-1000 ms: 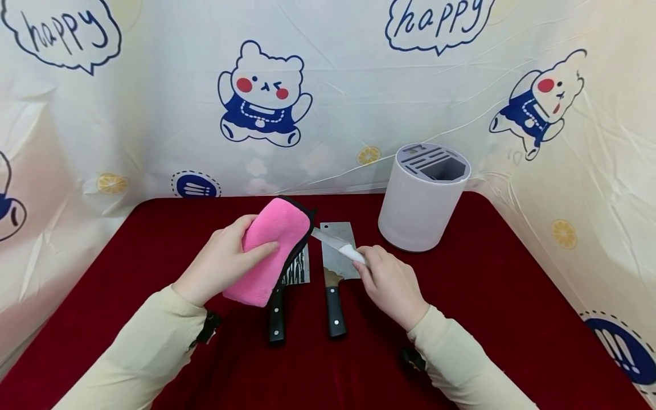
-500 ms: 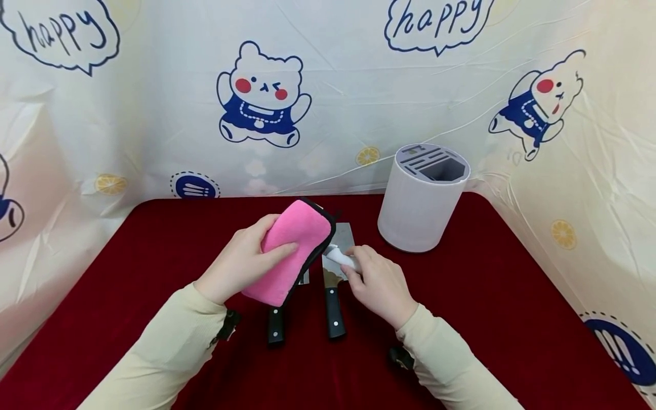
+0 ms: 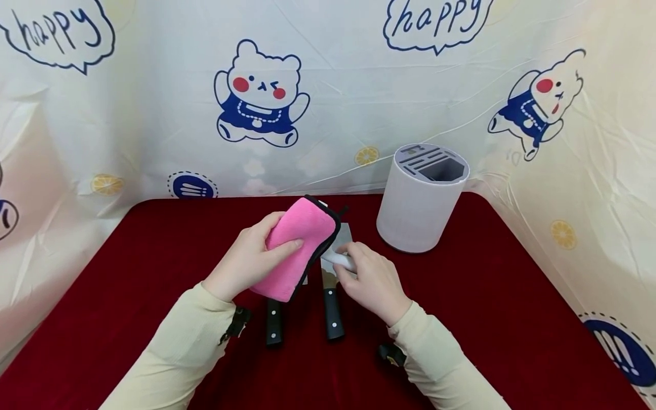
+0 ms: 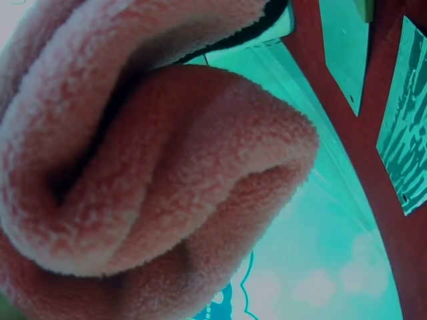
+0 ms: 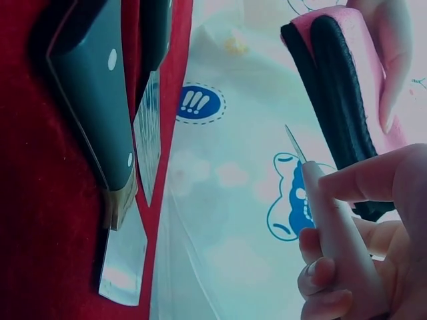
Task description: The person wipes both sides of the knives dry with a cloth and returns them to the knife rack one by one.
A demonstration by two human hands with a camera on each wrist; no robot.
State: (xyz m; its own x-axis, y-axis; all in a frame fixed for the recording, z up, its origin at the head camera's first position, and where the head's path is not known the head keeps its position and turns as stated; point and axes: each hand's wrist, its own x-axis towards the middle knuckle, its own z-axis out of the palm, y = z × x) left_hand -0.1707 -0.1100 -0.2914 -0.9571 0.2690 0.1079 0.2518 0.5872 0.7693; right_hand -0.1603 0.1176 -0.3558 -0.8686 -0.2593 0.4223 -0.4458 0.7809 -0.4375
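I have room to pass over the red tablecloth (image 3: pixel 502 319) at lower right. Toward upper right the white slotted holder (image 3: pixel 419 219) stands in my way; mid-frame, the pink cloth (image 3: pixel 298 247), left hand (image 3: pixel 248 256) and right hand (image 3: pixel 373 279) block me.

Printed curtain (image 3: pixel 348 97): "happy" in far-left speech bubble (image 3: pixel 56 35) and again in far-right speech bubble (image 3: pixel 437 24). "!!!" in white on far-left blue oval (image 3: pixel 192 187), same on near-right blue oval (image 3: pixel 617 350). Far-left "!!!" also legible from right wrist.
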